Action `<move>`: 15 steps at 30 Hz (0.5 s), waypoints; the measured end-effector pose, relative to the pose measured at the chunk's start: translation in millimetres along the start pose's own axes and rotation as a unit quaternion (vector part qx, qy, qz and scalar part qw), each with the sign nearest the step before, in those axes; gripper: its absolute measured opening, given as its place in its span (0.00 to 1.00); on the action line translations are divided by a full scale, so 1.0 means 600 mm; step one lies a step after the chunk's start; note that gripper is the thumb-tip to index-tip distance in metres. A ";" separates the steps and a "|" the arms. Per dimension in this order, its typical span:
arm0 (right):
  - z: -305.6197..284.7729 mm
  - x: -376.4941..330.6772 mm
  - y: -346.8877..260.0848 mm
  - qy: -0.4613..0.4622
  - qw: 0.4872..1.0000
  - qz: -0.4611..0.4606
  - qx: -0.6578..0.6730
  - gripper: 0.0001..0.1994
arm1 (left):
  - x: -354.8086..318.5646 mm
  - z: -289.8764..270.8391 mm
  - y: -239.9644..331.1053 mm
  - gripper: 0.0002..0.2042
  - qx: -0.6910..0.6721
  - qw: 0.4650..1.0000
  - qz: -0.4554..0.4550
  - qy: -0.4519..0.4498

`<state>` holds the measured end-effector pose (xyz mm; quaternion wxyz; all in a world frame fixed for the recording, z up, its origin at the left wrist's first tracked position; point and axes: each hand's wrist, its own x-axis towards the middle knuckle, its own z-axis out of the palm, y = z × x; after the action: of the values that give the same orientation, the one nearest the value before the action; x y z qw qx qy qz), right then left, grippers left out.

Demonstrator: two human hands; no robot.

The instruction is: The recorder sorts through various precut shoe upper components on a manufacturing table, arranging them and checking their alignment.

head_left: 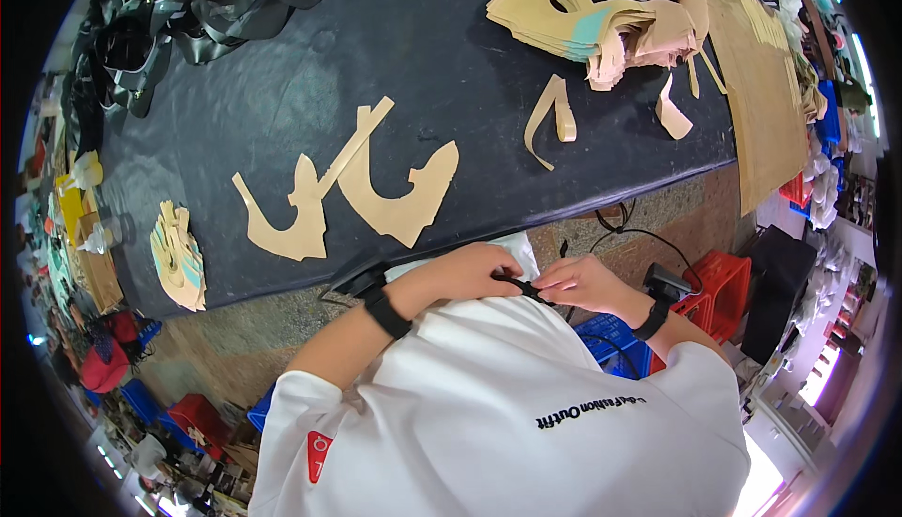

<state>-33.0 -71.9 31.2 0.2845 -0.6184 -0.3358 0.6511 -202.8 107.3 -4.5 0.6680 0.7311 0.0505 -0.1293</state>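
Both hands meet at chest level: left hand (465,273) and right hand (583,282) pinch a thin black strap (520,285) between them. Just beyond the hands, dark counter (282,94) carries two tan cut-out pieces (348,193). Farther up and right of the hands, a stack of tan pieces (601,19).

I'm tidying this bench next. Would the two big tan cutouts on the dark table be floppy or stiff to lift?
The cutouts look like thin flat sheet lying flush on the table, so probably light and bendy. Their narrow arms may droop or snag. They overlap, so pushing one would likely drag the other.
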 end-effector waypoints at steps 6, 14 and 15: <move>0.009 -0.008 -0.035 -0.009 0.969 -0.096 -0.229 0.08 | 0.045 0.006 0.007 0.20 -0.035 0.982 -0.103 -0.155; 0.040 -0.011 -0.018 0.044 0.894 -0.156 -0.418 0.04 | 0.063 0.011 0.005 0.21 -0.039 0.977 -0.100 -0.182; 0.046 -0.013 -0.017 0.075 0.878 -0.170 -0.442 0.04 | 0.063 0.013 0.000 0.21 -0.040 0.977 -0.100 -0.182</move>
<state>-60.1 -74.1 44.5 0.1125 -0.6602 -0.6660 0.3284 -167.4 95.9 -14.6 0.6783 0.6594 0.0064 -0.3242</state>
